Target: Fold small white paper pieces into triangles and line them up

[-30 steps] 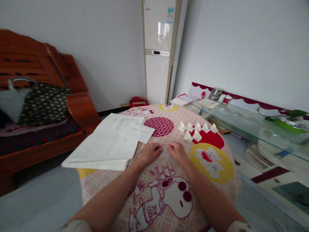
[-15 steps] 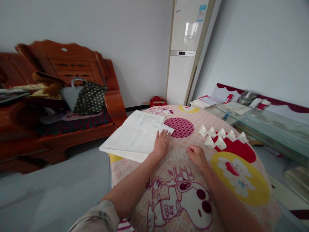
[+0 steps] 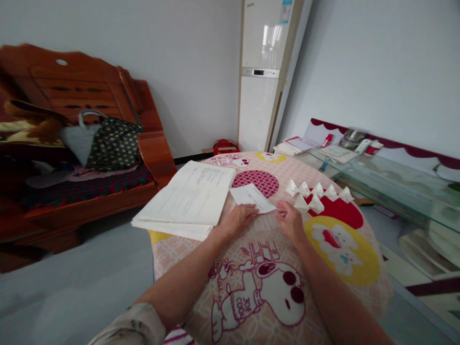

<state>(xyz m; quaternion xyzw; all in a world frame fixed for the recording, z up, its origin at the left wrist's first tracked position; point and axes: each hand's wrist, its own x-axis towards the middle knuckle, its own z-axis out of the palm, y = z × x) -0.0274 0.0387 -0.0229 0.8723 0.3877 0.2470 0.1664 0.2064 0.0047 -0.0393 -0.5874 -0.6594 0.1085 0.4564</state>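
Rested left hand (image 3: 240, 218), fingers together, on near edge of small printed sheet (image 3: 251, 196); held right hand (image 3: 290, 222) curled at right corner. Could not tell pinch from mere touch in either. Saw sheet on patterned tablecloth (image 3: 176, 254), between paper stack (image 3: 187, 194) and folded white pieces (image 3: 316, 205).

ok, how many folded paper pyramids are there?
7: five folded paper pyramids in the far row, two in the near row beyond the right hand, all on or beside the red patch. None looks hidden.

white printed slip (image 3: 250, 195), askew, over patterned tablecloth (image 3: 262, 231)
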